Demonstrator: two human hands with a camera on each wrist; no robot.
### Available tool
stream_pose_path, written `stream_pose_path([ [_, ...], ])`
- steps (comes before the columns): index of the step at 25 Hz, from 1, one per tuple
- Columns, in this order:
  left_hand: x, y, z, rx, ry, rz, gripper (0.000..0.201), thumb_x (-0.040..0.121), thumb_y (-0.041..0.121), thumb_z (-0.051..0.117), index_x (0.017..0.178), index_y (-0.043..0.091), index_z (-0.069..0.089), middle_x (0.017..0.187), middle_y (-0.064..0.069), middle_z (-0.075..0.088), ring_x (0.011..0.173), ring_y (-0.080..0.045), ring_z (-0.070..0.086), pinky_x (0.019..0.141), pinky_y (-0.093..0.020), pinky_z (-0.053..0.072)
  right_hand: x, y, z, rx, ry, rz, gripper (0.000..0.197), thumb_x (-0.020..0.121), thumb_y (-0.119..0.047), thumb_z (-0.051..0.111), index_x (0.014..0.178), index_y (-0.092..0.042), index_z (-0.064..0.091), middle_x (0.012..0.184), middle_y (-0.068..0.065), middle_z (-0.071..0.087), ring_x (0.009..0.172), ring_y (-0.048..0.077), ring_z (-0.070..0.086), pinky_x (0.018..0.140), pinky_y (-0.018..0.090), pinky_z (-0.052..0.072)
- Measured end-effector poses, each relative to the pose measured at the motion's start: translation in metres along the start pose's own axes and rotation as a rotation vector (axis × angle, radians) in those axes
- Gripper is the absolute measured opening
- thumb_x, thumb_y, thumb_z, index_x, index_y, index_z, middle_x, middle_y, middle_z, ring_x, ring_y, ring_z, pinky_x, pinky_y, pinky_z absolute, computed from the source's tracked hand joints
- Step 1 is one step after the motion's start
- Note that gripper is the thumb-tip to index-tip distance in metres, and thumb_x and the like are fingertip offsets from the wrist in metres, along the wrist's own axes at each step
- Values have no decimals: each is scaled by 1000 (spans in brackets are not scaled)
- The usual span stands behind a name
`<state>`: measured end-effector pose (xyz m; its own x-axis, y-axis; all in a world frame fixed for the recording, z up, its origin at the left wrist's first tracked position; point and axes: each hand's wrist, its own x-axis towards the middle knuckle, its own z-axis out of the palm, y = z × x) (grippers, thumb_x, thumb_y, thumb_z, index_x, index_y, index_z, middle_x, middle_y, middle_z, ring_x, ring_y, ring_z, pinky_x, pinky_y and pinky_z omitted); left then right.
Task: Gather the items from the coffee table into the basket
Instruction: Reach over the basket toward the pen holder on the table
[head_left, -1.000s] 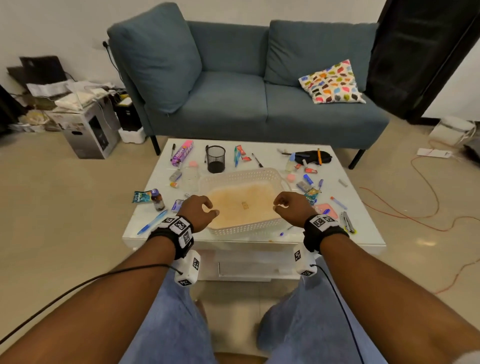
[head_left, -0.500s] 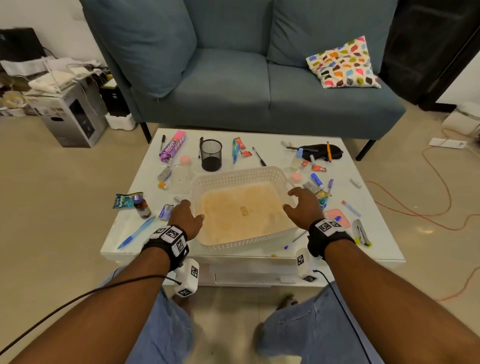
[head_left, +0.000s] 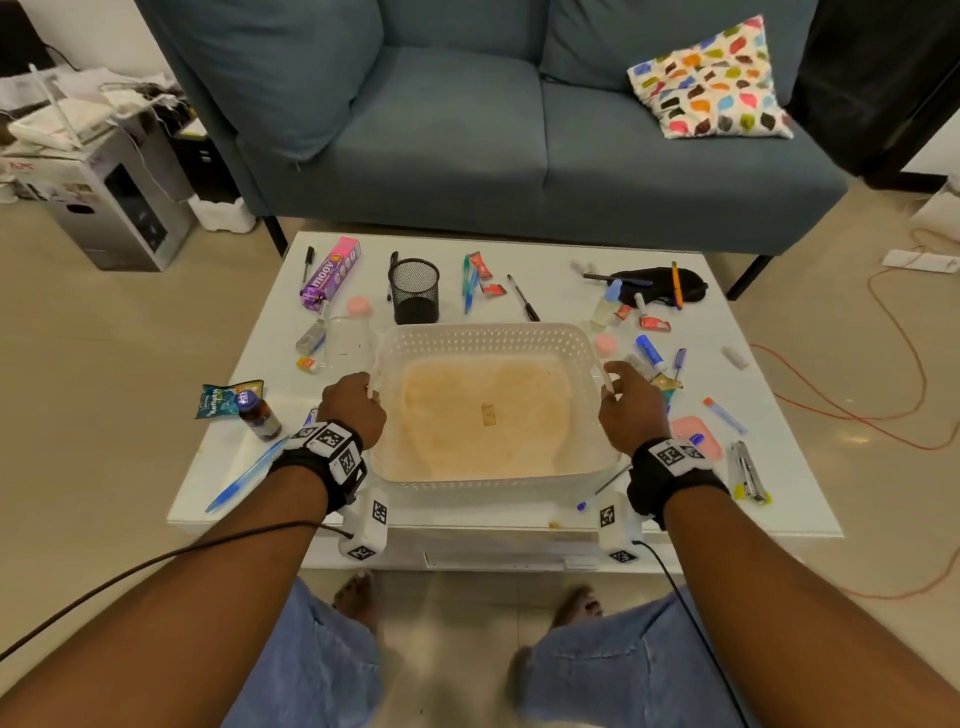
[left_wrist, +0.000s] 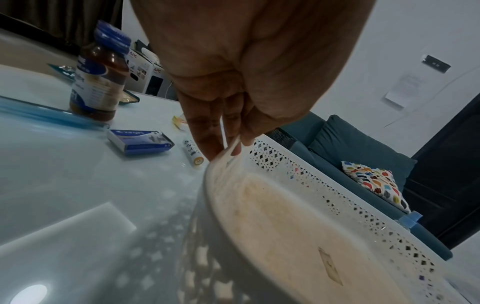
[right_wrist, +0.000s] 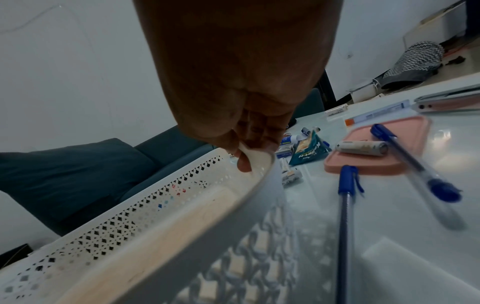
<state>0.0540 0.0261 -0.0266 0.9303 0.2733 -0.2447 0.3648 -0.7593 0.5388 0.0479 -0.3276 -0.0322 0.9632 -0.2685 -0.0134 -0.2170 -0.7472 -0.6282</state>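
A white perforated basket (head_left: 483, 338) with a stained tan floor stands empty in the middle of the white coffee table (head_left: 779, 488). My left hand (head_left: 358, 402) grips its left rim (left_wrist: 228, 152), fingers outside and thumb inside. On the opposite side my right hand (head_left: 623, 402) pinches the right rim (right_wrist: 254, 156). Around the basket lie pens, a brown bottle (head_left: 258, 415), a teal snack packet (head_left: 223, 397), a pink lid (head_left: 696, 436), batteries (right_wrist: 361, 148), a purple box (head_left: 332, 273) and a black mesh cup (head_left: 414, 291).
A blue sofa (head_left: 467, 130) with a patterned cushion (head_left: 711, 83) stands behind the table. Boxes and papers (head_left: 104, 182) crowd the floor at the left. An orange cable (head_left: 914, 374) runs over the floor at the right. My knees are just below the table's near edge.
Both hands moved forward along the basket's sides and took hold of its rims; earlier they hovered curled at its near corners. The head camera has come closer and tilted down.
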Motion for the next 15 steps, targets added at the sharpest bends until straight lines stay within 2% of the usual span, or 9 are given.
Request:
stream_pose_path([
  [4,-10,-1,-6,-20,-9,-18,43,102,20,53,143,8,55,142,-18,57,131,-41,50,108,-42,41,-40,3,-2,77,20,63,42,98,-4,56,139,-12,56,118,15,70,107,33,66,86,31,47],
  [7,-20,-8,-6,-38,-3,-31,46,102,21,53,147,9,51,146,-16,56,135,-38,49,113,-40,39,-62,5,-1,134,40,103,42,100,-6,56,141,-14,55,122,14,70,107,31,66,84,29,44],
  [11,-27,-10,-7,-91,11,-24,47,103,20,53,147,7,50,146,-16,56,136,-37,49,115,-40,38,-67,6,-1,167,36,114,39,101,-11,55,140,-17,56,123,13,70,94,22,62,79,29,46],
  [15,-30,-10,-5,-154,26,-25,44,103,18,53,145,6,52,144,-16,57,135,-36,50,115,-40,38,-63,7,-3,163,9,119,38,100,-9,56,138,-16,53,122,13,70,93,22,61,81,29,45],
])
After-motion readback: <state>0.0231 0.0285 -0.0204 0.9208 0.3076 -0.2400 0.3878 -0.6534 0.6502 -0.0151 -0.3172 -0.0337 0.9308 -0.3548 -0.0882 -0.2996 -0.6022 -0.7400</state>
